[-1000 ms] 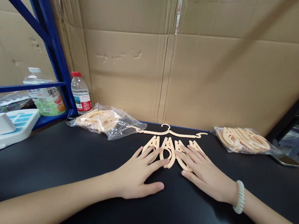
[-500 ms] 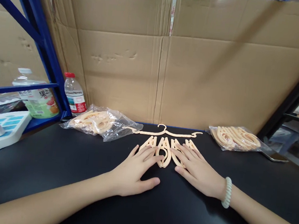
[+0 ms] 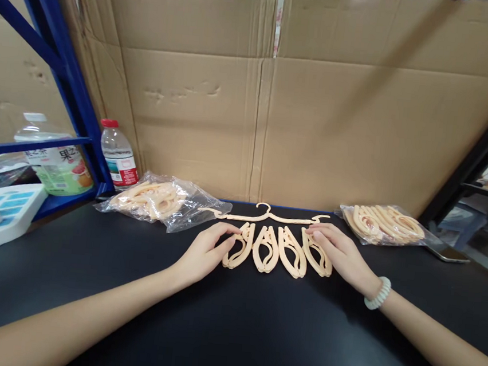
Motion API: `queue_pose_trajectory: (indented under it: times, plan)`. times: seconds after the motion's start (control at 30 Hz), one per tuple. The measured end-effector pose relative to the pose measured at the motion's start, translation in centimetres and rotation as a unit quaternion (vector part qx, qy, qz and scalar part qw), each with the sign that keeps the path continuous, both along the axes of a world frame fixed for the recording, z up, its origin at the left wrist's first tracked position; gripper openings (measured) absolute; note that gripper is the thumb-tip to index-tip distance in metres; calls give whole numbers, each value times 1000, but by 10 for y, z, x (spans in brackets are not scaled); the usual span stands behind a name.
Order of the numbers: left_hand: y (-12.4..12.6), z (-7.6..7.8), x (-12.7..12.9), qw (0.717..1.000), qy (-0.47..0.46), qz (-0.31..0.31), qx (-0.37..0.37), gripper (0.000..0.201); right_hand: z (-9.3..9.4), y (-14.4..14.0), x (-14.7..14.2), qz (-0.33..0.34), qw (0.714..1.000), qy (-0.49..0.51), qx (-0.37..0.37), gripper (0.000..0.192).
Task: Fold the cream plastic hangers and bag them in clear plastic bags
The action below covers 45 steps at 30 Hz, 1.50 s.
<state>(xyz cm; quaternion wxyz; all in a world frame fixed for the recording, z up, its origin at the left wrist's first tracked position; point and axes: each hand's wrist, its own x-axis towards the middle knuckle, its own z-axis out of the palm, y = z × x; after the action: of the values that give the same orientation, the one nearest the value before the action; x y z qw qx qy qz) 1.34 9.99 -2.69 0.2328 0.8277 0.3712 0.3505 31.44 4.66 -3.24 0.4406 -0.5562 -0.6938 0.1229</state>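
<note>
Several cream plastic folding hangers lie folded in a row on the black tabletop. My left hand (image 3: 207, 251) is closed, with thumb and index finger at the upper left side of the leftmost folded hanger (image 3: 243, 255). At the other end, my right hand (image 3: 347, 257), with a pale coiled band on its wrist, has its fingers bent together on the top of the rightmost folded hanger (image 3: 322, 265). Between the hands lie two more, a folded hanger (image 3: 257, 253) and another folded hanger (image 3: 300, 263). Behind the row is an unfolded hanger (image 3: 287, 219), hook pointing away.
A clear bag of hanger parts (image 3: 156, 200) lies at the back left, near a red-capped bottle (image 3: 119, 156). Another bagged bundle (image 3: 384, 225) sits at the back right beside a phone (image 3: 450, 254). A cardboard wall (image 3: 200, 104) closes off the back; a blue frame (image 3: 64, 73) stands left.
My hands, spread flat over the folded hangers before, have drawn apart to the two ends of the row, and their fingers have bent. The middle hangers now show fully.
</note>
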Motion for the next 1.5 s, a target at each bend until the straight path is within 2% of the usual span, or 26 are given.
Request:
queue_pose_trajectory:
  times: [0.27, 0.4, 0.53, 0.7, 0.83, 1.13, 1.5]
  plan:
    - [4, -2, 0, 998, -31, 3, -54, 24, -10, 16, 17, -28, 1000, 6, 2, 38]
    - [7, -4, 1, 993, -60, 7, -97, 25, -14, 30, 35, -58, 997, -26, 53, 38]
    - [11, -8, 2, 989, -87, 12, -122, 23, -18, 46, 50, -85, 993, -68, 51, 37]
    - [12, -9, 5, 985, -107, 16, -136, 22, -24, 59, 57, -51, 980, -167, 91, 33]
    - [11, -8, 5, 982, -119, 21, -142, 21, -29, 68, 58, -34, 972, -209, 102, 34]
    - [10, -10, 3, 984, -115, 31, -132, 22, -31, 75, 56, 7, 964, -252, 79, 34]
    - [11, -12, 2, 988, -112, 30, -107, 18, -26, 68, 52, 5, 967, -250, 52, 27]
